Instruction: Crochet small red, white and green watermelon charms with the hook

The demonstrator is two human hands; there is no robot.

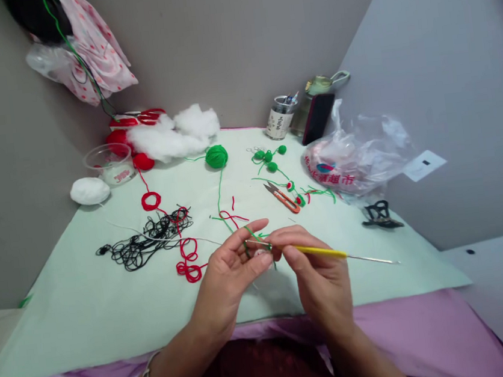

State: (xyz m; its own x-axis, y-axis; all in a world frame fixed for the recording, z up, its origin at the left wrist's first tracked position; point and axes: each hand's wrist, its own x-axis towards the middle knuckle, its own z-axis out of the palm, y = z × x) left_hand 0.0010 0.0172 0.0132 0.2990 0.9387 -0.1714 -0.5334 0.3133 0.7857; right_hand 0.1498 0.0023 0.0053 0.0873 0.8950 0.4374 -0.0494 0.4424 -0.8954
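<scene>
My right hand (318, 271) grips a crochet hook with a yellow handle (322, 251) and a metal tip at each end. Its left tip meets a small crochet piece (261, 252), white and dark green, pinched between my left thumb and fingers. Green yarn (251, 232) runs over the raised index finger of my left hand (227, 276). That strand leads back toward a green yarn ball (216, 157). Much of the small piece is hidden by my fingers. Red yarn (192, 271) lies in loops left of my hands, and a white strand crosses the table toward them.
Orange thread snips (282, 197) lie beyond my right hand, near small green crocheted balls (271, 166). Tangled black yarn (148, 239), a white yarn ball (89, 191), a clear tub (112, 165) and white stuffing (173, 137) sit left. A plastic bag (352, 156), phone (318, 118) and black hair claw (379, 216) are right.
</scene>
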